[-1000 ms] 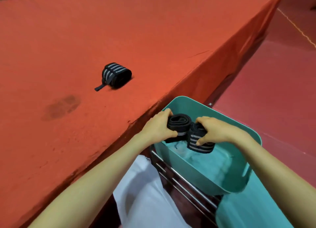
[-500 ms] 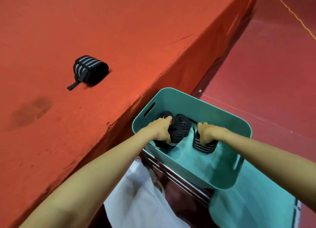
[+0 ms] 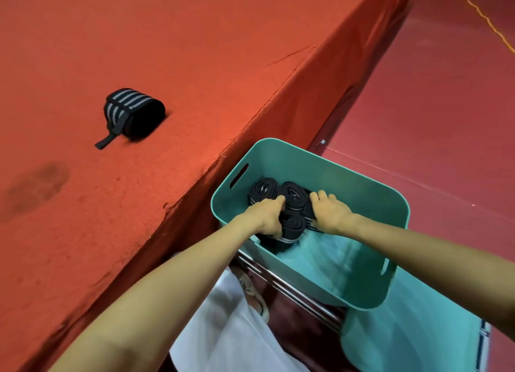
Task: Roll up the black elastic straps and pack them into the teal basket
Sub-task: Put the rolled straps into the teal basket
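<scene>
Lying on the red felt-covered desk (image 3: 195, 51), from the left: a dark stain (image 3: 36, 185), then a rolled black elastic strap with grey stripes (image 3: 133, 112), on its side, its short loose tail pointing near-left. It sits well apart from the basket.

Right of the desk edge and lower is the teal plastic basket with slot handles (image 3: 348, 185). At its left end two black coiled rolls stand on end, spirals up and touching: the far-left roll (image 3: 263, 190) and the middle roll (image 3: 293, 195).

Left hand (image 3: 267, 215) is inside the basket, grip closed round a third black roll (image 3: 291, 228) by the near wall. Right hand (image 3: 328, 212) is just beside it, fingers curled over a fourth roll (image 3: 310, 220), mostly hidden, only its grey-striped edge showing.

White cloth (image 3: 228, 330) lies below; dark red floor (image 3: 446, 121) is at the right.
</scene>
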A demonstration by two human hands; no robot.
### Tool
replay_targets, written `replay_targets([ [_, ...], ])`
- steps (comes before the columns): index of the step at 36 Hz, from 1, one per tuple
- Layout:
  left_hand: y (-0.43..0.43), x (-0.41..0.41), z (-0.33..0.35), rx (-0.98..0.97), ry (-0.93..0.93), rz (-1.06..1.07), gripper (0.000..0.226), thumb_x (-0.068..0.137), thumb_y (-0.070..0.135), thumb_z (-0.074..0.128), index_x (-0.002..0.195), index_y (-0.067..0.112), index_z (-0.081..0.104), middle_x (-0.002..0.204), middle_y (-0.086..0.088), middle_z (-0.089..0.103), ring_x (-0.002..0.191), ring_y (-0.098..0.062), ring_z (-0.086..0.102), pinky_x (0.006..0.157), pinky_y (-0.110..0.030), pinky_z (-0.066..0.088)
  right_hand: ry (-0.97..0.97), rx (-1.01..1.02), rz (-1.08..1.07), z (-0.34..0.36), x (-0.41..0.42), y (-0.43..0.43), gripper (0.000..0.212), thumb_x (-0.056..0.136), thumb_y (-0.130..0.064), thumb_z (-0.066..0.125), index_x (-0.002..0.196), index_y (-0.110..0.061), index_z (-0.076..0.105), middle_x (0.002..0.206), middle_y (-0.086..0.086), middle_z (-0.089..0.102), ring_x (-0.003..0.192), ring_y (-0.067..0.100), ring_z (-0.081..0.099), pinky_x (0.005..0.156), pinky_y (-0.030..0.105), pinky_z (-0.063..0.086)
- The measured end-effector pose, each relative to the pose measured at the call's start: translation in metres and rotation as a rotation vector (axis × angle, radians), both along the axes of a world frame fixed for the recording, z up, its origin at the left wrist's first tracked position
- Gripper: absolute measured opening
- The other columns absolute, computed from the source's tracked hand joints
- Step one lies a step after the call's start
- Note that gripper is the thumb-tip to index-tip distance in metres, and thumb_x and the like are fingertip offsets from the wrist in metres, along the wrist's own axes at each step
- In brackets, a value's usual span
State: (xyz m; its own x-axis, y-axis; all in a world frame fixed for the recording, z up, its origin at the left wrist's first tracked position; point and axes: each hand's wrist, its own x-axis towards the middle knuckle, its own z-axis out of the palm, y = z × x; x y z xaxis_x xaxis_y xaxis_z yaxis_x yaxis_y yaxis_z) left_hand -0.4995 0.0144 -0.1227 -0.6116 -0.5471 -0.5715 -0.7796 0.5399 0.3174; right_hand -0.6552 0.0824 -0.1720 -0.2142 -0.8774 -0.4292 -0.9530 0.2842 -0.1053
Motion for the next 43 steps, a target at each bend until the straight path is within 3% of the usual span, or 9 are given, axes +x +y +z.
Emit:
replay_targets([
  [7, 0.004, 0.0, -0.009, 0.036, 0.054, 0.024, 0.057, 0.067, 0.004, 0.072, 0.117, 0.01, 0.043, 0.112, -0.014, 0.057, 0.091, -0.027, 0.052, 0.065, -0.031, 0.039, 0.077, -0.015, 0.066, 0.005, -0.001, 0.001, 0.066, 0.083, -0.036, 0.069, 0.132, -0.01, 0.032, 0.126, 0.011, 0.04, 0.12, 0.031, 0.042, 0.091, 0.041, 0.042],
  [12, 0.005, -0.003, -0.012, 0.061, 0.065, 0.003, 0.059, 0.065, 0.007, 0.074, 0.114, 0.015, 0.044, 0.106, -0.008, 0.041, 0.092, -0.027, 0.05, 0.071, -0.032, 0.044, 0.056, -0.024, 0.105, 0.018, -0.002, 0.002, 0.07, 0.076, -0.015, 0.074, 0.132, -0.009, 0.032, 0.124, 0.012, 0.037, 0.118, 0.03, 0.039, 0.092, 0.04, 0.045],
  [15, 0.005, -0.005, -0.012, 0.073, 0.079, -0.014, 0.053, 0.063, 0.009, 0.074, 0.101, 0.02, 0.039, 0.107, -0.011, 0.048, 0.09, -0.027, 0.051, 0.068, -0.032, 0.046, -0.056, 0.003, 0.17, 0.03, -0.003, 0.005, 0.075, 0.069, -0.02, 0.081, 0.129, -0.009, 0.038, 0.123, 0.011, 0.04, 0.117, 0.028, 0.04, 0.094, 0.036, 0.043],
  [19, 0.009, -0.011, -0.013, 0.136, 0.105, -0.022, 0.052, 0.067, 0.012, 0.078, 0.106, 0.012, 0.042, 0.102, -0.012, 0.055, 0.084, -0.023, 0.049, 0.063, -0.027, 0.038, -0.288, 0.093, 0.196, 0.034, -0.001, 0.017, 0.078, 0.067, -0.036, 0.084, 0.129, -0.012, 0.044, 0.119, 0.008, 0.049, 0.109, 0.024, 0.05, 0.089, 0.03, 0.043],
  [24, 0.021, -0.019, -0.016, 0.218, 0.197, 0.051, 0.062, 0.068, 0.013, 0.081, 0.102, 0.008, 0.029, 0.08, -0.003, 0.045, 0.071, -0.018, 0.046, 0.048, -0.025, 0.033, -0.373, 0.101, 0.115, 0.027, -0.002, 0.026, 0.071, 0.071, -0.04, 0.08, 0.126, -0.012, 0.044, 0.111, 0.004, 0.051, 0.095, 0.018, 0.05, 0.076, 0.025, 0.038],
  [29, 0.027, -0.027, -0.014, 0.209, 0.271, 0.018, 0.069, 0.065, 0.007, 0.082, 0.097, 0.009, 0.02, 0.076, -0.004, 0.044, 0.062, -0.014, 0.043, 0.045, -0.022, 0.032, -0.353, 0.074, 0.079, 0.026, 0.001, 0.028, 0.085, 0.066, -0.04, 0.083, 0.13, -0.011, 0.035, 0.116, 0.005, 0.034, 0.109, 0.02, 0.038, 0.097, 0.033, 0.04],
  [32, 0.028, -0.03, -0.017, 0.223, 0.282, 0.008, 0.071, 0.063, 0.006, 0.083, 0.096, 0.01, 0.019, 0.075, -0.003, 0.044, 0.06, -0.011, 0.041, 0.046, -0.021, 0.032, -0.269, 0.083, 0.114, 0.027, 0.002, 0.03, 0.076, 0.068, -0.046, 0.079, 0.122, -0.01, 0.041, 0.111, 0.004, 0.031, 0.106, 0.019, 0.03, 0.095, 0.031, 0.037],
  [38, 0.029, -0.03, -0.019, 0.297, 0.229, -0.03, 0.069, 0.064, 0.009, 0.084, 0.1, 0.01, 0.025, 0.089, -0.008, 0.05, 0.065, -0.012, 0.045, 0.051, -0.024, 0.036, -0.197, 0.191, 0.12, 0.034, 0.004, 0.034, 0.058, 0.067, -0.054, 0.077, 0.103, -0.013, 0.057, 0.098, 0.002, 0.062, 0.086, 0.018, 0.052, 0.076, 0.03, 0.049],
  [43, 0.027, -0.037, -0.016, 0.011, 0.089, -0.319, 0.057, 0.079, -0.001, 0.063, 0.128, 0.004, 0.037, 0.127, -0.015, 0.04, 0.115, -0.03, 0.044, 0.091, -0.036, 0.043, -0.049, 0.273, 0.126, 0.032, -0.003, 0.041, 0.062, 0.066, -0.053, 0.079, 0.107, -0.013, 0.058, 0.105, 0.005, 0.058, 0.099, 0.019, 0.038, 0.082, 0.03, 0.044],
])
